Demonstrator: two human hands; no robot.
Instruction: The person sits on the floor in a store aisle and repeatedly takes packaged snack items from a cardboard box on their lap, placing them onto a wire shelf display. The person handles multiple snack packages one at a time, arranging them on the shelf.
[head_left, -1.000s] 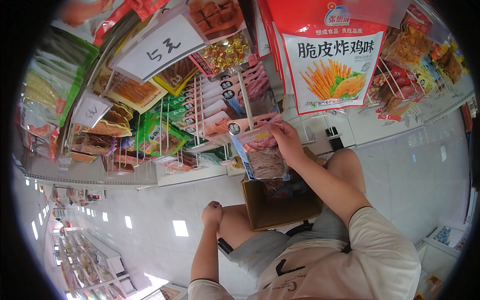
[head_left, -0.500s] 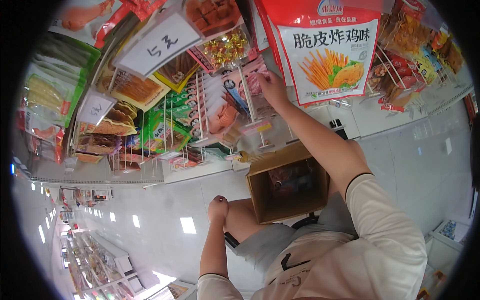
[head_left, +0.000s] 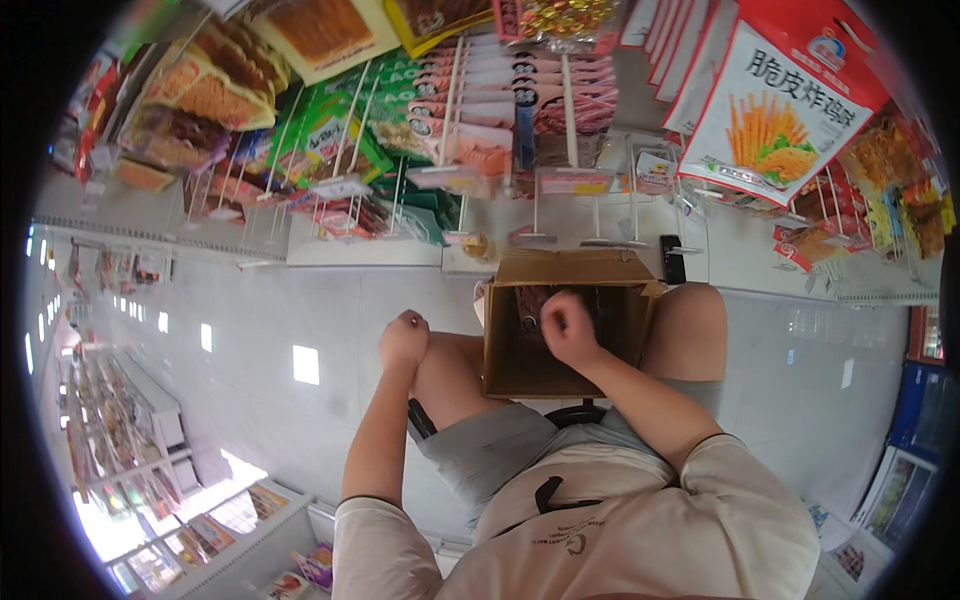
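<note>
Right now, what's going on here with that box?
A person sits with the box open between their knees. Their right grip is at the box's opening, with its fingers curled; I can't tell if it holds anything. Their left grip rests by the left knee. In front, snack packs hang in rows on white hooks. The inside of the box is too dim to make out well.
</note>
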